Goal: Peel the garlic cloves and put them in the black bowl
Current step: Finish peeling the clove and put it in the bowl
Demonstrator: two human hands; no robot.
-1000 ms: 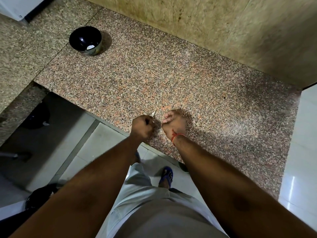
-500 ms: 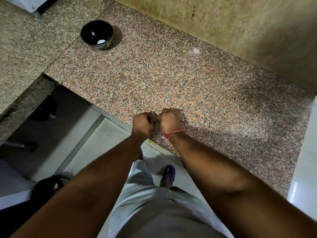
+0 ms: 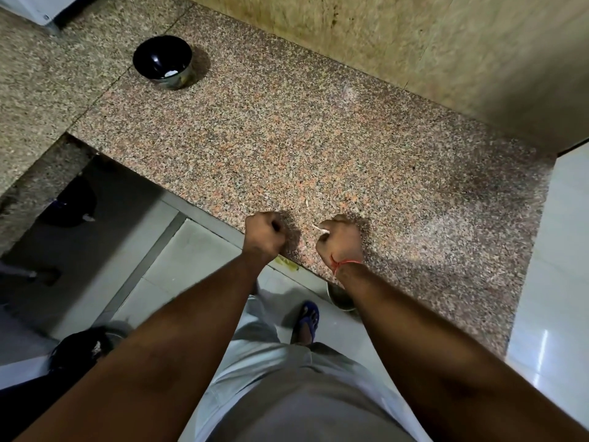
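The black bowl (image 3: 145,57) stands at the far left of the granite counter (image 3: 287,129), with one white peeled clove (image 3: 170,72) inside it. Both hands hover at the counter's front edge, a short gap apart. My right hand (image 3: 342,239) pinches a thin white sliver of garlic peel (image 3: 319,229) that pokes out to the left. My left hand (image 3: 264,234) is curled into a fist, and nothing shows between its fingers. A small scrap of peel (image 3: 307,204) lies on the counter just beyond the hands.
A tiled wall (image 3: 414,52) runs along the back of the counter. A steel bowl (image 3: 342,298) sits on the floor under the counter's edge beside my sandalled foot (image 3: 309,319). A white appliance (image 3: 32,8) stands at the far left corner.
My hands, pressed together on the garlic half a second ago, have pulled apart. The white sliver now sticks out of my right hand.
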